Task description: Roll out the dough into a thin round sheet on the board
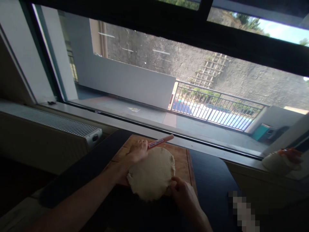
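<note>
A wide, flat sheet of dough (152,174) with uneven edges covers much of a wooden board (182,161), and its near edge reaches past the board's front. My left hand (140,150) is closed around one end of a rolling pin (160,141) that carries a printed label. The pin lies slantwise along the dough's far edge, its free end pointing to the right. At the right edge of the dough, my right hand (182,192) is closed with thumb and fingers pinching the rim. My fingers partly hide the gripped spot.
The board rests on a dark table (210,177) with rounded corners, close to a window sill (205,148). A radiator (55,125) stands to the left. On the right of the sill sits a pale, rounded object (277,161) with an orange-brown top. A pixelated patch (245,209) hides something at lower right.
</note>
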`<action>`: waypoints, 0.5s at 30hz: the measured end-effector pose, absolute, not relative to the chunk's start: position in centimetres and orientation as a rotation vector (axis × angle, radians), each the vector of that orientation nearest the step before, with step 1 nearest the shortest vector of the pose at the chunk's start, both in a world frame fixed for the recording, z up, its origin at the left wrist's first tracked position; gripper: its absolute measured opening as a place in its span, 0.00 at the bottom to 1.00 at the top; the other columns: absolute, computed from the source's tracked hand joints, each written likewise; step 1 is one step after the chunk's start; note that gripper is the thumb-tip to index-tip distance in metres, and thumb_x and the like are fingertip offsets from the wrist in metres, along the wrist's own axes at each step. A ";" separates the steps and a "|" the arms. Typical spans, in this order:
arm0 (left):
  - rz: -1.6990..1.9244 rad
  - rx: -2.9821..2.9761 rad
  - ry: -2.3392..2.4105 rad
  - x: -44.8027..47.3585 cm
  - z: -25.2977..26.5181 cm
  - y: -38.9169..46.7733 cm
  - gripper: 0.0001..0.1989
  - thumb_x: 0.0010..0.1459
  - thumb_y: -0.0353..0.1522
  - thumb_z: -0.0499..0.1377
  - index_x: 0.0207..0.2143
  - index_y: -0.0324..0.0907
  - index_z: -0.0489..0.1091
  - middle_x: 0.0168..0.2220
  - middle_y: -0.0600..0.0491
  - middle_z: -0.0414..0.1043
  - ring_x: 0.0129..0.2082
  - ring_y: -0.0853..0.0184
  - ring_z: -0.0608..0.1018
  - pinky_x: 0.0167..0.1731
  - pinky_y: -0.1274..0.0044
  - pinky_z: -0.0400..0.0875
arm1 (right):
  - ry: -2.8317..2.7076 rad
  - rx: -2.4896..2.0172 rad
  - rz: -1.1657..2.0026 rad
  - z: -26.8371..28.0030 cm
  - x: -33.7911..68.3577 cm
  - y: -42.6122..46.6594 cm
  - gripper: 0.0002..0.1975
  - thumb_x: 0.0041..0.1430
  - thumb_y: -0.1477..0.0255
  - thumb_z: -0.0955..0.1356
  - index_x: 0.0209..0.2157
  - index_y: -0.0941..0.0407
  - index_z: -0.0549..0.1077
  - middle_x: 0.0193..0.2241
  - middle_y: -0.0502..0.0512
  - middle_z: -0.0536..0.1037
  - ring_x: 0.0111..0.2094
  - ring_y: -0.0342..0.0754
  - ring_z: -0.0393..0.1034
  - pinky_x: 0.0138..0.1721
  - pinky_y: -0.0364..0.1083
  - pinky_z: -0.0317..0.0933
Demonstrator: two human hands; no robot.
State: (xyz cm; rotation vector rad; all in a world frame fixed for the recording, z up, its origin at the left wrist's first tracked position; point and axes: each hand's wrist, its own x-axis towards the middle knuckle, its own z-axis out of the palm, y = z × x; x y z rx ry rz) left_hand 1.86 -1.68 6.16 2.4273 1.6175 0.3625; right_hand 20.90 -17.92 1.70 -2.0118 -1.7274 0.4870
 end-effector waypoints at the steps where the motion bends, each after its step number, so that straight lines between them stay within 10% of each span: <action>1: 0.385 2.451 1.637 1.6 5.5 -2.5 0.15 0.57 0.35 0.54 0.45 0.38 0.65 0.46 0.44 0.67 0.47 0.61 0.70 0.46 0.67 0.64 | -1.728 -2.051 0.398 1.9 21.9 -17.6 0.15 0.60 0.66 0.58 0.44 0.51 0.71 0.31 0.52 0.77 0.34 0.48 0.72 0.32 0.43 0.60; 6: 0.459 2.444 1.662 0.0 3.3 -4.8 0.11 0.55 0.36 0.52 0.39 0.42 0.63 0.43 0.48 0.69 0.45 0.61 0.71 0.43 0.72 0.61 | -2.070 -1.835 0.023 2.3 22.0 -14.2 0.24 0.61 0.61 0.58 0.58 0.52 0.59 0.60 0.56 0.57 0.60 0.54 0.48 0.56 0.53 0.49; 15: 0.479 2.232 1.744 -2.4 4.1 -0.3 0.11 0.55 0.41 0.51 0.36 0.44 0.63 0.37 0.51 0.72 0.38 0.64 0.74 0.37 0.76 0.63 | -2.351 -1.609 0.213 0.8 14.8 -10.3 0.31 0.59 0.52 0.56 0.61 0.48 0.51 0.63 0.52 0.45 0.64 0.55 0.33 0.60 0.57 0.30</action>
